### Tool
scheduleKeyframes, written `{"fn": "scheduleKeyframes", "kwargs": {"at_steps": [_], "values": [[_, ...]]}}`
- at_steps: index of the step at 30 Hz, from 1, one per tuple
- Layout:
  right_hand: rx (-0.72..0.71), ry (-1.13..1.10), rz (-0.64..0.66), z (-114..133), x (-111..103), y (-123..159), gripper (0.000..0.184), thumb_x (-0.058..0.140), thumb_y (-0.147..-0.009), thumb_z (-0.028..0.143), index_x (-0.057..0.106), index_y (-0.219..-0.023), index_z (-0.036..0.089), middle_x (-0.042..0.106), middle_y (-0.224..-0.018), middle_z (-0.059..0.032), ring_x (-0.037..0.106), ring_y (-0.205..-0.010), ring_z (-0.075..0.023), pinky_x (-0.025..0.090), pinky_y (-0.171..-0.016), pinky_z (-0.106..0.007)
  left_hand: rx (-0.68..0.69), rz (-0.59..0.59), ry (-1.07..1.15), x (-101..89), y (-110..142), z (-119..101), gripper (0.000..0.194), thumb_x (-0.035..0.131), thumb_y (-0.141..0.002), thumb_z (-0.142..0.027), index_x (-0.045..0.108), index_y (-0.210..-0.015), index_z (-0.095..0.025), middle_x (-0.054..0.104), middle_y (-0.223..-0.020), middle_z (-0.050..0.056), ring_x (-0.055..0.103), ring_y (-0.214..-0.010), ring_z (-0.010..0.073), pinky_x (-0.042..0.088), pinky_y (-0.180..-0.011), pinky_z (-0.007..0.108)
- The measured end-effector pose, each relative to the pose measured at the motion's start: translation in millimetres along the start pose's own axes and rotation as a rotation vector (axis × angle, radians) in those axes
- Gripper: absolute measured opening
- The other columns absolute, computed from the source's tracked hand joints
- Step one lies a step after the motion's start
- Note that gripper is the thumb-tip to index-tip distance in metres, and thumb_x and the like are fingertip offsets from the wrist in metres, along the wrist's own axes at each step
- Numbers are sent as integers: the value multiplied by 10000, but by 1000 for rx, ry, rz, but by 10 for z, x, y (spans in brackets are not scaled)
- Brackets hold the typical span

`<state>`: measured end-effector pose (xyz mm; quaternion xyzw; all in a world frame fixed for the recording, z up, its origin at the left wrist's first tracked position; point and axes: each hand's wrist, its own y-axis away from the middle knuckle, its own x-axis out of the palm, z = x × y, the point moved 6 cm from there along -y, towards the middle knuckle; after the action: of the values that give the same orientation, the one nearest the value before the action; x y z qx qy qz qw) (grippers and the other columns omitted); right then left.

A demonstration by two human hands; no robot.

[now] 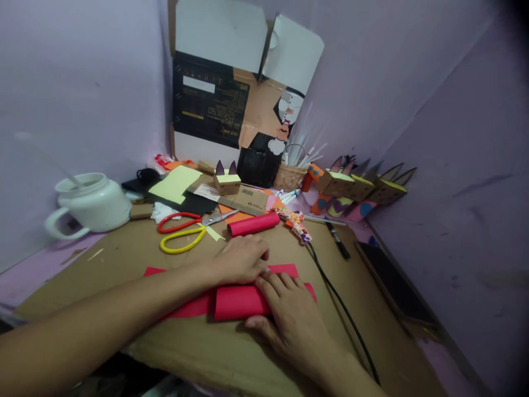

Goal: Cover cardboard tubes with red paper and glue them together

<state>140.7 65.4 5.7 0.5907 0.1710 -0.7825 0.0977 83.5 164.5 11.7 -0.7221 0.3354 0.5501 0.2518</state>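
Observation:
A red sheet of paper (192,306) lies on the cardboard mat, with a red paper roll (237,303) on top of it. My right hand (289,311) covers the roll's right part, fingers over the top and thumb along its near side. Curled fingers of my left hand (244,258) press at the roll's far edge, close to my right fingertips; what lies under them is hidden. Just beyond, a finished-looking red paper tube (253,224) rests beside a glue gun (294,223) with a flowery cover. Scissors (185,229) with red and yellow handles lie open to the left.
A white mug-like pot (93,204) stands at the left. Behind are an upright cardboard box (210,99), a small eared box (227,182), and a basket of sticks (289,175). On the right are a black marker (338,241), a dark flat panel (392,281) and a black cord (341,303).

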Motion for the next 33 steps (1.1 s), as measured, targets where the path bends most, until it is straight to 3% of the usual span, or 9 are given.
{"fn": "scheduleKeyframes", "kwargs": {"at_steps": [9, 12, 19, 28, 33], "values": [[-107, 56, 17, 15, -3, -23, 655, 440, -760, 682, 566, -1099, 135, 642, -1088, -145, 572, -977, -291, 458, -820, -433, 169, -79, 65, 66, -12, 45, 186, 596, -779, -355, 603, -861, -188, 613, -910, 30, 564, -876, 200, 425, -740, 300], [-99, 46, 28, 28, -22, -24, 644, 439, -767, 674, 568, -1095, 135, 641, -1086, -141, 575, -964, -288, 470, -812, -432, 182, -91, 79, 69, -11, 44, 178, 598, -779, -342, 601, -861, -184, 612, -902, 28, 562, -870, 191, 422, -750, 297], [-170, -3, 61, 145, 15, -113, 660, 435, -775, 665, 524, -1172, 146, 594, -1171, -148, 483, -1154, -314, 453, -895, -456, 181, -105, 105, 105, -32, 77, 90, 570, -758, -223, 609, -834, -195, 611, -888, 11, 565, -850, 172, 425, -742, 282], [-194, 25, 118, 157, 72, -138, 611, 459, -764, 652, 579, -1056, 130, 636, -1063, -136, 547, -1053, -311, 465, -879, -449, 159, -120, 120, 98, -16, 88, 114, 603, -732, -263, 617, -828, -201, 608, -871, 5, 559, -779, 164, 401, -642, 262], [-204, -1, 101, 176, 43, -116, 645, 423, -771, 676, 553, -1112, 144, 612, -1110, -133, 510, -1100, -301, 446, -899, -436, 187, -116, 108, 94, -5, 79, 93, 593, -740, -237, 617, -820, -195, 604, -878, 12, 564, -832, 174, 411, -704, 276]]}}
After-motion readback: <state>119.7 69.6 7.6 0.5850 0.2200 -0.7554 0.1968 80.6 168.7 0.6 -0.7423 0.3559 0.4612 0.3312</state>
